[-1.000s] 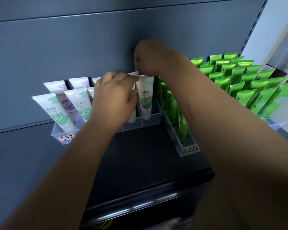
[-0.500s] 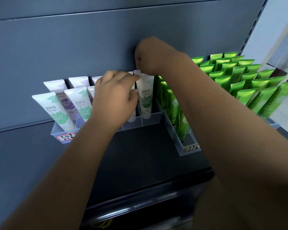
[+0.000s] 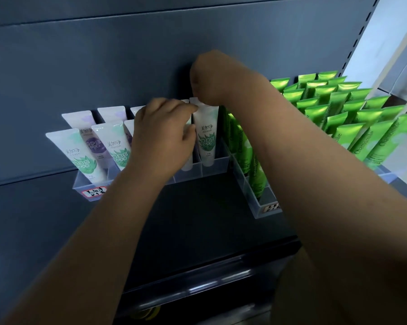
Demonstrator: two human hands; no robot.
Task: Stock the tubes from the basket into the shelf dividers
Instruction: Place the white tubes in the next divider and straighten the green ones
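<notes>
The right hand (image 3: 212, 78) reaches over to the far side of the shelf. Its fingers are bent and pinch the flat top edge of a white plastic tube with a green leaf picture (image 3: 207, 139). This tube stands up straight in the right end slot of a clear plastic divider tray (image 3: 217, 166).

The left hand (image 3: 161, 141) is just left of it. Its fingers are curled around a second white tube (image 3: 187, 161), which stands in the next slot to the left (only the bottom of it peeks out under the hand). The left fingertips touch the top corner of the first tube.

More white tubes with green leaves (image 3: 74, 153) lean in the left slots of the tray, and white tubes with purple pictures (image 3: 95, 146) stand behind them. A white paper label (image 3: 95, 192) with writing sticks on the near left corner of the tray.

On the right, many shiny green tubes (image 3: 338, 109) stand in rows in another clear tray (image 3: 261, 206).

Both trays sit on a black shelf (image 3: 202, 221) against a dark grey back wall (image 3: 127, 66).
</notes>
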